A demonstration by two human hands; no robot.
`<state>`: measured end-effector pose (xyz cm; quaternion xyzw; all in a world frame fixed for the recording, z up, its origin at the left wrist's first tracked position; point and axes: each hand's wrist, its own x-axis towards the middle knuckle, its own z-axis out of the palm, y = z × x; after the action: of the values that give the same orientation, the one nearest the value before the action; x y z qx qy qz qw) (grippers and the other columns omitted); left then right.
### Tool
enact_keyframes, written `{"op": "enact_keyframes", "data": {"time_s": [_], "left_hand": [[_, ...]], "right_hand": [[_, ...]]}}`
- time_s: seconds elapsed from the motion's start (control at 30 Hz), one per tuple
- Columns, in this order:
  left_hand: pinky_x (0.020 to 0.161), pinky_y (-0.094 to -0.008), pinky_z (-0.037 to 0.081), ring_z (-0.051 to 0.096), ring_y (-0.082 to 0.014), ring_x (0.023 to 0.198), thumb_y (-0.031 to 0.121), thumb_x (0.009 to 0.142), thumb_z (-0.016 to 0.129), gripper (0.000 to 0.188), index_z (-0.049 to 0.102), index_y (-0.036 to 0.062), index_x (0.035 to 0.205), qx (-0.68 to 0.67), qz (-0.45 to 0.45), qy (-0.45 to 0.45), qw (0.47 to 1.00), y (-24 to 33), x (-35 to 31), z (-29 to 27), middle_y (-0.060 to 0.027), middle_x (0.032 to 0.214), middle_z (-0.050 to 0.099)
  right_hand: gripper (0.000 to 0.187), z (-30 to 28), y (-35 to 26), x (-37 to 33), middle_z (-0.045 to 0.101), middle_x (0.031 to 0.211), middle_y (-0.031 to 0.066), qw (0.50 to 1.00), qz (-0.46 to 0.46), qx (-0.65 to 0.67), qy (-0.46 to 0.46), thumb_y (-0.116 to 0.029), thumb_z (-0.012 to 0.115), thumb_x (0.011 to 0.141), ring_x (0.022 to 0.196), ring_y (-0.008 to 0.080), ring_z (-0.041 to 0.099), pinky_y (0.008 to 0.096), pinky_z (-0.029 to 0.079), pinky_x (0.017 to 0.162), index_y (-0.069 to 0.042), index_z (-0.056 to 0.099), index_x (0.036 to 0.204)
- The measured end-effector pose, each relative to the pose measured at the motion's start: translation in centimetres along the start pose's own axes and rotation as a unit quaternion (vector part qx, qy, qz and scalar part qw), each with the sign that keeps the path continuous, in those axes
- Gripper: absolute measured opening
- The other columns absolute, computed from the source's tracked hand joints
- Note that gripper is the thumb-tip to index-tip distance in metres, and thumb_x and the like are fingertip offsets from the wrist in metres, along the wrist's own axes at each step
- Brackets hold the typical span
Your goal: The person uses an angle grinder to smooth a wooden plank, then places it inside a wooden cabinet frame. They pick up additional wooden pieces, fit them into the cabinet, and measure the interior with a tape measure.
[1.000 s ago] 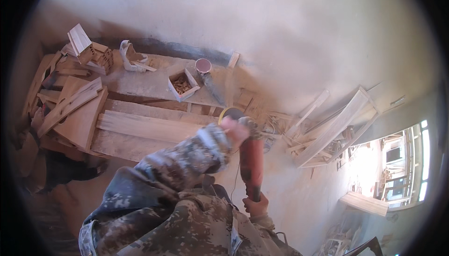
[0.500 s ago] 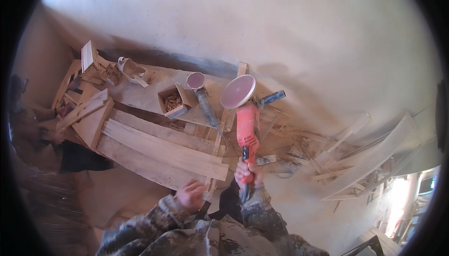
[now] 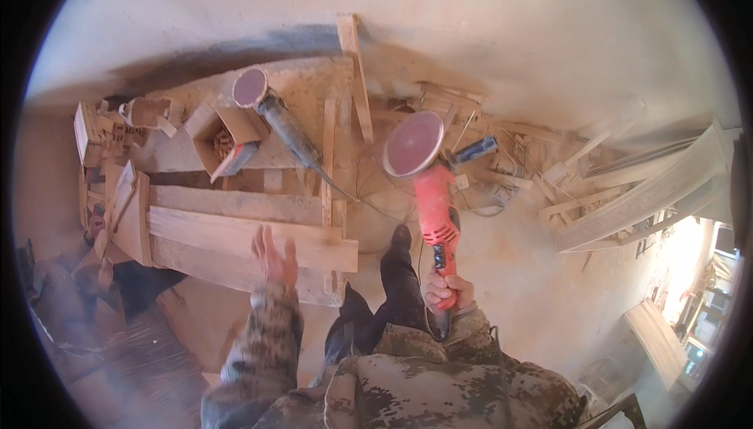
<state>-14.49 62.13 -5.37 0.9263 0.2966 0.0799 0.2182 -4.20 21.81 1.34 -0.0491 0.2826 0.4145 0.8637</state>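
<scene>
My right hand (image 3: pixel 450 291) is wrapped round the rear handle of a red disc sander (image 3: pixel 436 205). Its round purple-brown sanding disc (image 3: pixel 414 143) faces up, and a dark side handle sticks out to the right. The sander is held up in the air, over the floor to the right of the workbench. My left hand (image 3: pixel 276 256) has its fingers spread over the near edge of a long pale wooden board (image 3: pixel 212 229); whether it touches the board I cannot tell. That board lies lengthwise on the bench (image 3: pixel 235 272).
A second, dark disc sander (image 3: pixel 292 132) lies on the bench beside an open cardboard box (image 3: pixel 202 147) of small wooden pieces. Wooden parts stand at the left, where another person's hand (image 3: pixel 98 229) shows. Scrap wood and boards (image 3: pixel 651 201) lean at the right. Cords cross the floor.
My view has swung to the right. My left hand has reached forward over the board and opened its fingers. The sander stays in my right hand.
</scene>
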Motion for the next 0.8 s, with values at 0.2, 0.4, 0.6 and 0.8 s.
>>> {"op": "enact_keyframes", "data": {"time_s": [0.2, 0.4, 0.6, 0.8], "left_hand": [[0.124, -0.0585, 0.015, 0.017, -0.0471, 0.153, 0.036, 0.1, 0.053, 0.061, 0.044, 0.0067, 0.153, 0.157, -0.121, -0.001, 0.98, 1.4, 4.4, 7.1, -0.0223, 0.164, 0.029], [0.124, -0.0599, 0.013, 0.016, -0.0469, 0.153, 0.03, 0.1, 0.05, 0.052, 0.054, 0.008, 0.147, 0.201, -0.119, -0.002, 0.972, 2.7, 4.3, 7.3, -0.0213, 0.163, 0.031], [0.123, -0.0598, 0.016, 0.021, -0.047, 0.151, 0.025, 0.099, 0.049, 0.048, 0.059, 0.0071, 0.142, 0.215, -0.095, 0.012, 0.972, 3.0, 4.4, 7.5, -0.0202, 0.162, 0.034], [0.123, -0.0578, 0.018, 0.021, -0.0451, 0.151, 0.024, 0.1, 0.047, 0.049, 0.057, 0.0032, 0.142, 0.216, -0.096, -0.003, 0.972, 3.6, 4.7, 7.2, -0.0199, 0.162, 0.033]], "right_hand": [[0.025, -9.1, -2.5, 0.4, 0.053, 0.076, 0.0023, 0.962, -0.102, -0.068, 0.244, -0.01, 0.066, 0.088, 0.066, 0.0163, 0.055, 0.0333, 0.047, 0.068, -0.002, 0.053, 0.107], [0.013, -18.3, -3.3, 8.3, 0.058, 0.07, 0.008, 0.935, -0.114, -0.03, 0.334, -0.012, 0.065, 0.089, 0.059, 0.0242, 0.054, 0.0393, 0.047, 0.062, -0.005, 0.055, 0.095], [0.014, -21.0, -4.4, 19.3, 0.059, 0.069, 0.0063, 0.935, 0.001, -0.068, 0.349, -0.007, 0.066, 0.087, 0.051, 0.0227, 0.052, 0.0379, 0.042, 0.048, -0.01, 0.056, 0.096], [0.016, -22.6, -4.0, 31.4, 0.058, 0.069, 0.0067, 0.951, 0.087, -0.088, 0.283, -0.007, 0.067, 0.087, 0.046, 0.0222, 0.05, 0.0371, 0.035, 0.04, -0.011, 0.055, 0.097]]}}
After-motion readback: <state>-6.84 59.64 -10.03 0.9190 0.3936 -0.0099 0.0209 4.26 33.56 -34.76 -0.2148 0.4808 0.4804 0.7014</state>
